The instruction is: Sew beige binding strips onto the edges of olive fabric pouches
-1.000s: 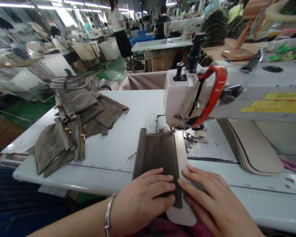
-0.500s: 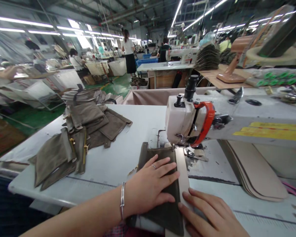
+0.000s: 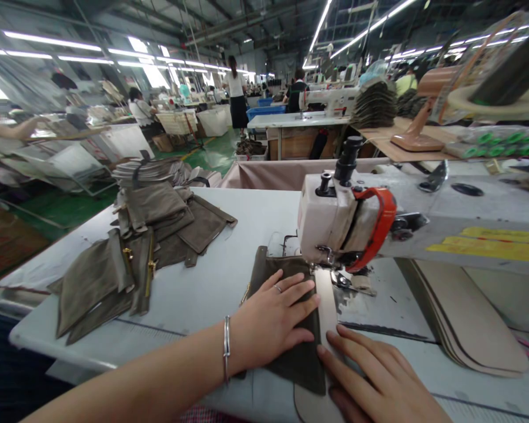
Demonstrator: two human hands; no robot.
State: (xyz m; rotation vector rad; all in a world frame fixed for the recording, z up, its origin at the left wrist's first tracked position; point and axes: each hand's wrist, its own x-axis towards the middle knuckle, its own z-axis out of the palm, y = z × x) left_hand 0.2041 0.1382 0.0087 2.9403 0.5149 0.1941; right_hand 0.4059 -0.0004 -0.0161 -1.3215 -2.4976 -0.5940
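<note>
My left hand [image 3: 278, 320] lies flat with fingers spread on a dark olive fabric pouch [image 3: 306, 370], pressing it to the table. Under the pouch's right edge runs a pale beige panel [image 3: 326, 302], and its rounded end shows near me. Both pieces reach under the presser foot of the sewing machine [image 3: 326, 217], where the needle area is partly hidden. My right hand [image 3: 374, 370] rests with stretched fingers on the beige panel and against the pouch's right edge. A gold zipper end [image 3: 245, 292] shows at the pouch's left side.
Several olive pouches with gold zippers [image 3: 101, 282] are heaped on the left of the white table [image 3: 171, 320]. A stack of beige panels [image 3: 471, 317] lies under the machine arm at right. Behind the table is a pink-lined bin [image 3: 268, 174]. Other people work farther back.
The pouch and beige panel have moved away from me, farther under the presser foot, with both hands on them. More of the panel's near rounded end shows. The view has shifted slightly.
</note>
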